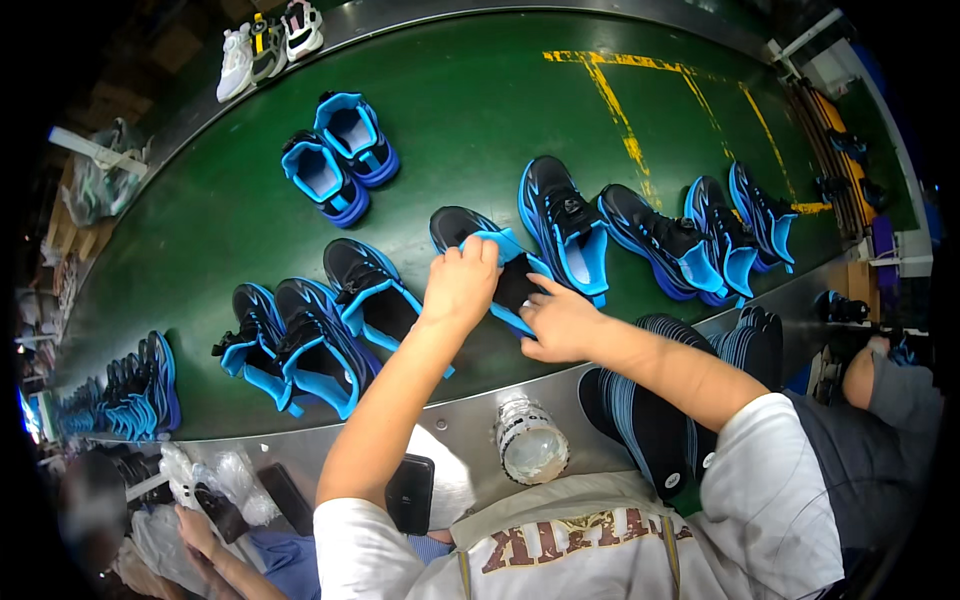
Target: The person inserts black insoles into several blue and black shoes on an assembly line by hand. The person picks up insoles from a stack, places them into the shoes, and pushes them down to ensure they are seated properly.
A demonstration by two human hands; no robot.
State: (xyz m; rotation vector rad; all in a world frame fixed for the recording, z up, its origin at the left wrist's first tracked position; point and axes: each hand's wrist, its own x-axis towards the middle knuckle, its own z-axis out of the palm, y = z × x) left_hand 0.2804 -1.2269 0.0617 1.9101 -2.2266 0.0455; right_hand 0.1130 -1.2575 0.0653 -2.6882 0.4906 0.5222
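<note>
A black sneaker with bright blue lining point(460, 222) lies in front of me on the green table, its toe pointing away. My left hand point(462, 285) is closed on its blue tongue and collar, fingertips pinched together. Around the heel side of the opening is my right hand point(560, 322), its index finger stretched along the collar and its other fingers curled at the edge. A small white spot shows at those fingers; I cannot tell what it is. Matching sneakers stand on both sides, the nearest being one on the left point(365, 270) and one on the right point(552, 195).
A green work surface point(450, 120) carries a pair of sneakers point(340, 150) farther off. Stacked black insoles point(640, 430), a clear jar point(533, 450) and a phone point(410, 495) are near my body. Other sneakers point(268, 50) sit on the far ledge. Another person's arm point(205, 540) shows at lower left.
</note>
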